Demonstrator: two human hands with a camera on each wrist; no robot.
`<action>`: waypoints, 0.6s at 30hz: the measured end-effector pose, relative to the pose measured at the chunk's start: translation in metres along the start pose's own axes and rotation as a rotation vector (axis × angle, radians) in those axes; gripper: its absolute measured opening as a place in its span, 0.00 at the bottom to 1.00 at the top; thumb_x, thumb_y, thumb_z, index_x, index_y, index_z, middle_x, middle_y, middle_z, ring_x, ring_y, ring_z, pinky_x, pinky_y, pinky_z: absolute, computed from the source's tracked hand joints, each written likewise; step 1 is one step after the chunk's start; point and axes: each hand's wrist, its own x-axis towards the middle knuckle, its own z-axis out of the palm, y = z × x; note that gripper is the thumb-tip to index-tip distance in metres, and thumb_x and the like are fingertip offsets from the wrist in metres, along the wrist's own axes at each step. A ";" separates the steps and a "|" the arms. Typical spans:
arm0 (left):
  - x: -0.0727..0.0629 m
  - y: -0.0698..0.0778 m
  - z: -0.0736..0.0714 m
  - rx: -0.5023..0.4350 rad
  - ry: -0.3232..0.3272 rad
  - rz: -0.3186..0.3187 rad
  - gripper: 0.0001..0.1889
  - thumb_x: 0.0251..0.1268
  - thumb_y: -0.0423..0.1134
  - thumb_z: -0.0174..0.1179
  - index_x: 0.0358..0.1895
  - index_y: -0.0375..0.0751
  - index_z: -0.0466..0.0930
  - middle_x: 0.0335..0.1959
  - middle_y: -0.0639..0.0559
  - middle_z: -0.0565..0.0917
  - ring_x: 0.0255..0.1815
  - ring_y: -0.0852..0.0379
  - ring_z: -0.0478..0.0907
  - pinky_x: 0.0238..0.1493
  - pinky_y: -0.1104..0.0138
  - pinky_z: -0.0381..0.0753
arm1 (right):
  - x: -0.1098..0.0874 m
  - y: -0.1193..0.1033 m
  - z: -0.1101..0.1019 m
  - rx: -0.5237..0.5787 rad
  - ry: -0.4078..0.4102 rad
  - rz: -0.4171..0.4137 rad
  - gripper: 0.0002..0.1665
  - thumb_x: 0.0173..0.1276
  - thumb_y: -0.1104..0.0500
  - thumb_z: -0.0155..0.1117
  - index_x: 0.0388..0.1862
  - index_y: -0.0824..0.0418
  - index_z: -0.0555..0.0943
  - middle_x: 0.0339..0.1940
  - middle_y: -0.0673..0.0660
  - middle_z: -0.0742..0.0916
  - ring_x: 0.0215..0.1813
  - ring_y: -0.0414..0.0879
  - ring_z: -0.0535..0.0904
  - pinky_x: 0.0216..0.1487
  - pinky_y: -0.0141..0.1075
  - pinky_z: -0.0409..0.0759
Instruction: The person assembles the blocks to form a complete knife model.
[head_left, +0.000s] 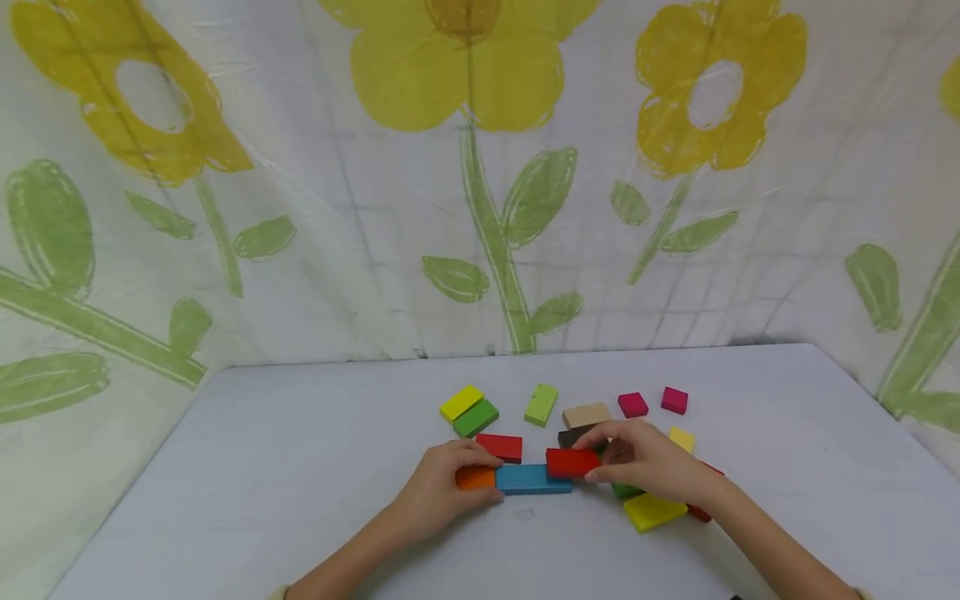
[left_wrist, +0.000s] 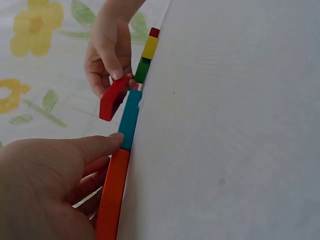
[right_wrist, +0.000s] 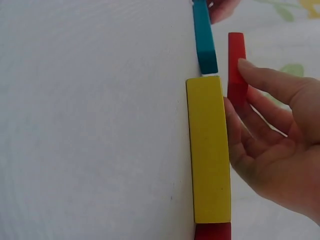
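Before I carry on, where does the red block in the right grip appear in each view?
Head: right of centre, lower half; the red block is in the right grip.
Left wrist: left of centre, upper half, tilted.
Right wrist: right of centre, upper half.
Shared landmark: the blue block, beside the orange block in the head and left wrist views.

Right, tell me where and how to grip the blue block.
Probably pinch the blue block by its long sides, around mid-length, from above: it lies flat, its left end meets the orange block, and the right hand holds a red block near the other end.
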 end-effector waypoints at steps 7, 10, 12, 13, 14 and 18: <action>0.001 0.000 0.003 0.025 0.004 0.002 0.17 0.66 0.42 0.75 0.56 0.46 0.90 0.53 0.55 0.85 0.59 0.52 0.76 0.57 0.65 0.83 | -0.003 0.005 -0.004 -0.023 -0.004 0.008 0.18 0.72 0.62 0.73 0.58 0.64 0.85 0.48 0.57 0.86 0.41 0.43 0.83 0.41 0.30 0.84; 0.001 -0.001 0.004 0.030 0.008 0.007 0.16 0.66 0.42 0.75 0.56 0.46 0.90 0.53 0.55 0.85 0.59 0.52 0.77 0.57 0.65 0.83 | -0.005 0.005 -0.006 -0.035 0.000 0.019 0.18 0.71 0.61 0.74 0.58 0.63 0.85 0.49 0.57 0.87 0.41 0.43 0.83 0.41 0.30 0.83; 0.001 -0.001 0.004 0.031 0.011 0.013 0.16 0.66 0.42 0.75 0.56 0.46 0.90 0.53 0.55 0.85 0.58 0.52 0.77 0.56 0.66 0.83 | -0.005 0.005 -0.007 -0.038 0.001 0.031 0.18 0.71 0.61 0.74 0.58 0.63 0.85 0.49 0.57 0.87 0.41 0.44 0.82 0.40 0.30 0.83; 0.001 -0.002 0.004 0.032 0.013 0.017 0.16 0.66 0.42 0.75 0.56 0.45 0.90 0.53 0.55 0.85 0.58 0.52 0.77 0.56 0.66 0.83 | -0.006 0.005 -0.008 -0.040 0.000 0.038 0.18 0.70 0.61 0.74 0.58 0.63 0.85 0.49 0.56 0.87 0.41 0.44 0.82 0.40 0.30 0.83; 0.001 -0.002 0.004 0.033 0.014 0.020 0.16 0.66 0.42 0.75 0.56 0.45 0.90 0.52 0.55 0.85 0.58 0.52 0.77 0.56 0.67 0.83 | -0.006 0.005 -0.009 -0.043 -0.002 0.044 0.18 0.70 0.61 0.74 0.57 0.63 0.85 0.48 0.56 0.87 0.41 0.44 0.82 0.40 0.30 0.82; 0.000 -0.002 0.003 0.034 0.014 0.025 0.16 0.67 0.41 0.75 0.56 0.45 0.90 0.52 0.55 0.85 0.58 0.52 0.76 0.56 0.68 0.82 | -0.008 0.004 -0.011 -0.047 -0.013 0.056 0.19 0.69 0.60 0.76 0.56 0.63 0.85 0.48 0.56 0.87 0.41 0.44 0.82 0.41 0.30 0.83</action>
